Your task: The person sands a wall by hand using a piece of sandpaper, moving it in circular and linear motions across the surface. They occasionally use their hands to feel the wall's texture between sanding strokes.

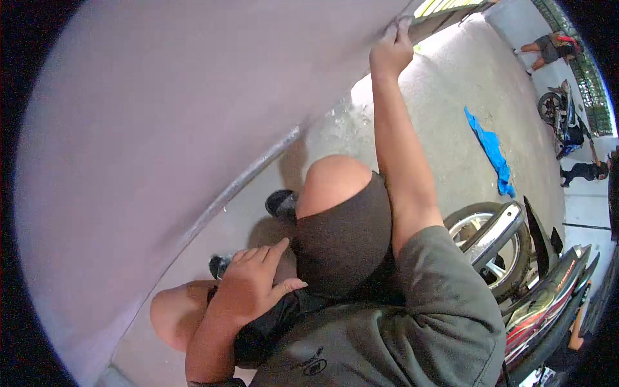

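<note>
My right hand [392,51] reaches far up and forward along the pale wall [193,84]. Its fingers are pinched together against the wall's far end, beside a grey-brown edge [445,20]; whatever is between them is too small or hidden to make out. Close to my body, my left hand [255,277] is open over my lap, fingers stretched forward and thumb out, holding nothing. Dark shorts [342,238] cover my bent legs, and both knees show. A dark shoe [282,204] is on the floor by the wall.
A pipe-like strip [251,168] runs along the wall's foot. On the concrete floor [438,129] lies a blue cloth or sheet [491,151]. A motorcycle [509,258] stands close on my right. Farther off are another motorcycle [567,122] and two people [548,48].
</note>
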The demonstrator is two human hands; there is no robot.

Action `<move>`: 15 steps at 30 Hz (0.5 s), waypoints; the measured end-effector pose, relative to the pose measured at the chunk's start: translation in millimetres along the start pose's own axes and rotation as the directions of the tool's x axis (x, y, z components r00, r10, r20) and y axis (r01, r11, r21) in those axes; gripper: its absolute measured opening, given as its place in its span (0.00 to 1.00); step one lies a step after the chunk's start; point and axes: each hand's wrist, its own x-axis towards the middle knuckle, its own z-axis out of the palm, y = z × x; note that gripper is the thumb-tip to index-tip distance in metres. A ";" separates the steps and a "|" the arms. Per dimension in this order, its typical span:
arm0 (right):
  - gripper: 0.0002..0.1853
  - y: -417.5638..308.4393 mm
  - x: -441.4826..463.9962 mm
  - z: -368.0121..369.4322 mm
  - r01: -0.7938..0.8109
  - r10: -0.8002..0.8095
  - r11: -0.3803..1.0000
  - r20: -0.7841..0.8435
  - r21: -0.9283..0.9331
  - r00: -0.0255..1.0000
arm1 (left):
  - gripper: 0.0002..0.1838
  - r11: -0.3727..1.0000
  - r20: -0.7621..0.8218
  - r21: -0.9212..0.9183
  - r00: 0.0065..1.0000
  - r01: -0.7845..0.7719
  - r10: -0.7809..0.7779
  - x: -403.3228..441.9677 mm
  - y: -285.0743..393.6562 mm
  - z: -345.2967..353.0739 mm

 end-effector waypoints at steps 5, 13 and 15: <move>0.23 -8.9 -6.1 -12.2 0.032 -0.031 0.999 0.039 -0.043 0.999 | 0.42 0.999 0.028 -0.041 1.000 -0.005 0.006 0.5 3.7 0.1; 0.22 -28.6 2.3 -16.3 -0.114 0.106 0.989 0.089 0.093 0.990 | 0.41 0.966 -0.020 -0.216 0.989 -0.144 0.143 0.2 2.0 3.9; 0.23 -14.1 -3.7 -16.3 -0.159 0.149 0.985 0.146 0.063 0.978 | 0.40 0.965 -0.031 -0.203 0.987 -0.163 0.160 -1.7 1.1 2.8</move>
